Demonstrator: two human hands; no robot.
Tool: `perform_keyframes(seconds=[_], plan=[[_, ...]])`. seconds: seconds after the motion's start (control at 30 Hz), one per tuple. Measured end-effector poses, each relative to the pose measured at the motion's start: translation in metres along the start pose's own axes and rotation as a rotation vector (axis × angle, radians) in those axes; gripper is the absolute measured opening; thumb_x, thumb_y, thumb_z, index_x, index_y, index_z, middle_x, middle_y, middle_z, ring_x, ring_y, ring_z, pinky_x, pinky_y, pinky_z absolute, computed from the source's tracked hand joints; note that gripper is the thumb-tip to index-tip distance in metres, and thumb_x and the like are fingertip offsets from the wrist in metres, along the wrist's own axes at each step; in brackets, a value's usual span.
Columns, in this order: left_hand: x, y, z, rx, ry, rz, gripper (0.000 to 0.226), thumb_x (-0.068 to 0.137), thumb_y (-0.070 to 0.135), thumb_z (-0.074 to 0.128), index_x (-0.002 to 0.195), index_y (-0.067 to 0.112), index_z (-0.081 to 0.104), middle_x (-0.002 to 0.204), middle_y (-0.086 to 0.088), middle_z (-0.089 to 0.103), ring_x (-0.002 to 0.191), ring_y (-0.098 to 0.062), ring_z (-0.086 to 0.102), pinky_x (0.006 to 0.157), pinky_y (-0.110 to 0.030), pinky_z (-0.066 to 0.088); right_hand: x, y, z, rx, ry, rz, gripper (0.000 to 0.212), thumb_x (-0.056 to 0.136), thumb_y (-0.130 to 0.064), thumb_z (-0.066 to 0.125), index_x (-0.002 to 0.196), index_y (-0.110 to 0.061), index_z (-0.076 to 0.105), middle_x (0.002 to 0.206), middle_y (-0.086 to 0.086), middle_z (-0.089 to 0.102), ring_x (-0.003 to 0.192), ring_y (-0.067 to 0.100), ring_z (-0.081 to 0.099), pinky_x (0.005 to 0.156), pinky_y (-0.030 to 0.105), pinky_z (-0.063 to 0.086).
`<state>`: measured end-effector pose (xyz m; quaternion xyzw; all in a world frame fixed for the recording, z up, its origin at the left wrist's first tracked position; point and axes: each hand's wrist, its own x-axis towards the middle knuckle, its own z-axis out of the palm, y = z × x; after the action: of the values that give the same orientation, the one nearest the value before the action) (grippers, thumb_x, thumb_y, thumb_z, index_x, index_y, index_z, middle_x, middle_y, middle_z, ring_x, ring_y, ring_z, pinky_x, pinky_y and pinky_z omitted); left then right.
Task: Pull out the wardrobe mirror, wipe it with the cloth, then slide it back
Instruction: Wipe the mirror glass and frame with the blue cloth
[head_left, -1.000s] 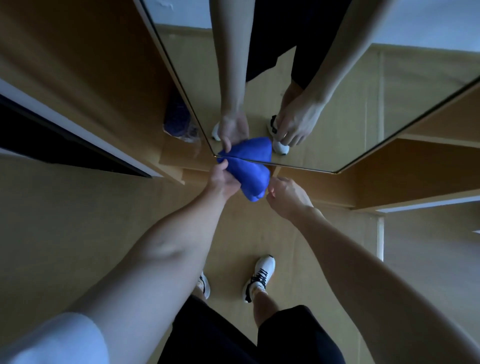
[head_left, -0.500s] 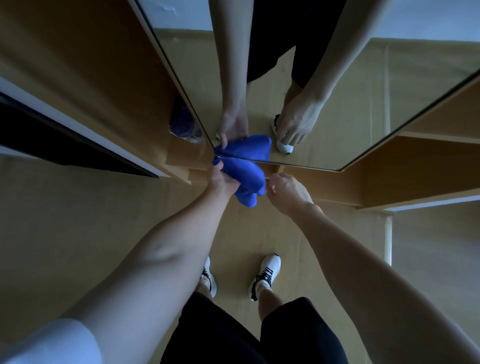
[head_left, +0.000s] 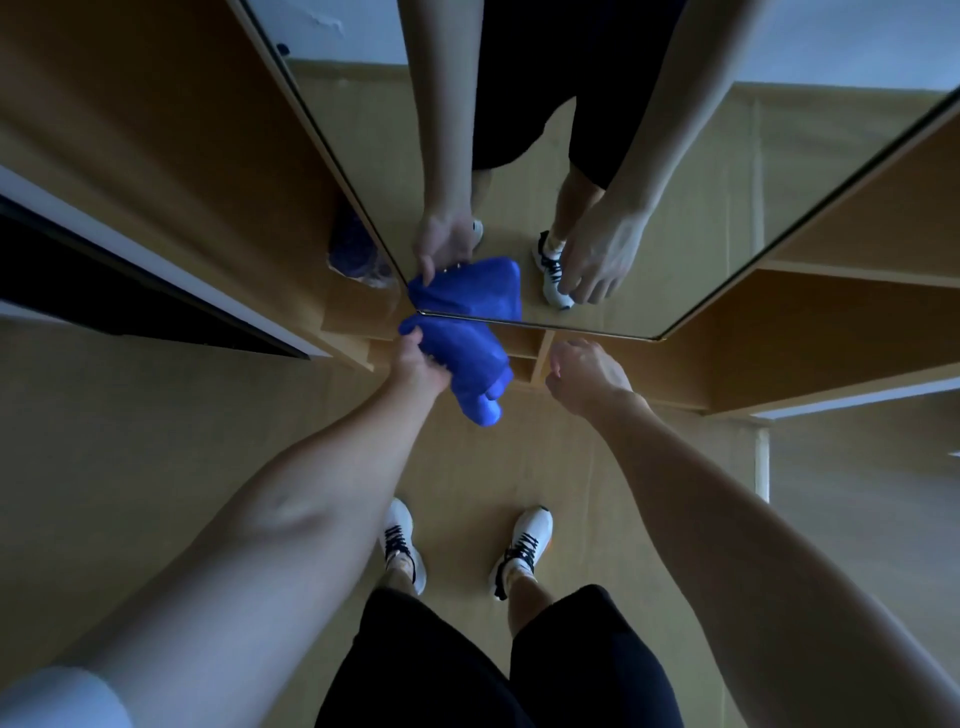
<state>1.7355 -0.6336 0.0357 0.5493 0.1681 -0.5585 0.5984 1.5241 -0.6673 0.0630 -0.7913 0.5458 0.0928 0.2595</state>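
Observation:
The tall wardrobe mirror (head_left: 675, 249) stands pulled out in front of me, its bottom edge just above the wooden shelves. My left hand (head_left: 421, 364) grips a bunched blue cloth (head_left: 462, 364) against the mirror's lower left corner. The cloth's lower end hangs loose below the glass. To the right of the cloth, my right hand (head_left: 584, 371) hovers near the bottom edge with its fingers loosely curled, holding nothing. Both hands and the cloth are reflected in the glass.
Wooden wardrobe panels (head_left: 156, 156) flank the mirror on the left, and open shelves (head_left: 805, 332) sit on the right. A dark blue item (head_left: 358, 249) lies on a shelf behind the mirror's left edge. My feet in white shoes (head_left: 522, 545) stand on the wooden floor.
My left hand has carried the cloth left along the mirror's bottom edge to the corner. My right hand has drifted right, away from the cloth.

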Motion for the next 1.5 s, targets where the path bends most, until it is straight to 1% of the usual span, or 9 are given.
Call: perform_keyframes(seconds=[0.13, 0.37, 0.63, 0.77, 1.07, 1.27, 1.33, 1.4, 1.5], plan=[[0.013, 0.007, 0.003, -0.108, 0.052, -0.014, 0.039, 0.106, 0.026, 0.033, 0.136, 0.009, 0.05, 0.149, -0.013, 0.046, 0.139, -0.033, 0.041, 0.118, -0.049, 0.027, 0.0, 0.003, 0.008, 0.001, 0.004, 0.007, 0.026, 0.088, -0.023, 0.057, 0.112, -0.013, 0.06, 0.115, 0.01, 0.058, 0.113, 0.031, 0.053, 0.086, 0.037, 0.048], [0.006, -0.048, 0.039, -0.008, -0.166, -0.129, 0.048, 0.102, 0.022, 0.032, 0.146, 0.007, 0.043, 0.145, -0.019, 0.049, 0.135, -0.036, 0.045, 0.113, -0.052, 0.033, -0.008, 0.023, 0.019, -0.034, -0.021, 0.045, 0.031, 0.092, -0.02, 0.054, 0.121, -0.01, 0.056, 0.123, 0.01, 0.056, 0.118, 0.03, 0.047, 0.09, 0.036, 0.043], [-0.013, -0.014, 0.016, 0.079, 0.017, 0.008, 0.042, 0.105, 0.026, 0.033, 0.141, 0.01, 0.046, 0.145, -0.016, 0.048, 0.135, -0.033, 0.044, 0.11, -0.045, 0.035, -0.01, 0.029, -0.003, 0.014, 0.035, 0.055, 0.028, 0.087, -0.022, 0.058, 0.114, -0.013, 0.059, 0.12, 0.009, 0.058, 0.117, 0.029, 0.05, 0.089, 0.036, 0.046], [-0.005, -0.003, 0.017, 0.072, 0.092, 0.02, 0.053, 0.105, 0.03, 0.034, 0.153, 0.007, 0.032, 0.158, -0.013, 0.034, 0.146, -0.03, 0.035, 0.118, -0.043, 0.032, -0.008, 0.03, 0.0, 0.035, 0.038, 0.061, 0.027, 0.089, -0.023, 0.058, 0.114, -0.014, 0.059, 0.119, 0.008, 0.058, 0.115, 0.028, 0.051, 0.087, 0.036, 0.047], [-0.016, -0.077, 0.062, 0.075, -0.098, -0.138, 0.049, 0.106, 0.031, 0.034, 0.148, 0.007, 0.04, 0.152, -0.015, 0.043, 0.141, -0.033, 0.04, 0.116, -0.046, 0.031, -0.023, 0.04, 0.02, 0.01, -0.02, 0.041, 0.027, 0.092, -0.021, 0.054, 0.116, -0.008, 0.056, 0.118, 0.012, 0.057, 0.114, 0.033, 0.049, 0.086, 0.036, 0.043], [-0.023, -0.034, 0.029, 0.184, -0.027, 0.002, 0.034, 0.106, 0.026, 0.027, 0.099, 0.007, 0.054, 0.098, -0.013, 0.057, 0.087, -0.024, 0.054, 0.095, -0.036, 0.036, -0.024, 0.039, 0.005, 0.042, 0.008, 0.042, 0.028, 0.087, -0.02, 0.057, 0.114, -0.012, 0.059, 0.116, 0.01, 0.058, 0.114, 0.031, 0.051, 0.088, 0.035, 0.045], [-0.016, -0.014, 0.018, 0.161, -0.025, 0.078, 0.036, 0.106, 0.025, 0.025, 0.117, 0.006, 0.054, 0.109, -0.016, 0.059, 0.097, -0.028, 0.057, 0.09, -0.036, 0.043, -0.022, 0.034, 0.006, 0.032, 0.005, 0.028, 0.027, 0.088, -0.022, 0.058, 0.114, -0.012, 0.059, 0.116, 0.009, 0.059, 0.113, 0.03, 0.051, 0.087, 0.035, 0.046], [-0.004, 0.002, 0.012, 0.144, -0.007, 0.087, 0.043, 0.108, 0.025, 0.027, 0.141, 0.004, 0.044, 0.138, -0.018, 0.052, 0.128, -0.035, 0.051, 0.098, -0.039, 0.043, -0.02, 0.029, 0.013, 0.03, -0.003, 0.027, 0.026, 0.09, -0.022, 0.057, 0.114, -0.012, 0.058, 0.117, 0.008, 0.059, 0.114, 0.028, 0.05, 0.087, 0.035, 0.045], [0.015, -0.008, 0.016, 0.103, -0.014, 0.029, 0.04, 0.107, 0.023, 0.034, 0.14, 0.003, 0.044, 0.143, -0.017, 0.049, 0.139, -0.031, 0.04, 0.105, -0.04, 0.035, -0.017, 0.022, 0.027, 0.025, -0.024, 0.038, 0.028, 0.09, -0.023, 0.056, 0.116, -0.013, 0.058, 0.119, 0.008, 0.058, 0.115, 0.029, 0.049, 0.089, 0.035, 0.045]])
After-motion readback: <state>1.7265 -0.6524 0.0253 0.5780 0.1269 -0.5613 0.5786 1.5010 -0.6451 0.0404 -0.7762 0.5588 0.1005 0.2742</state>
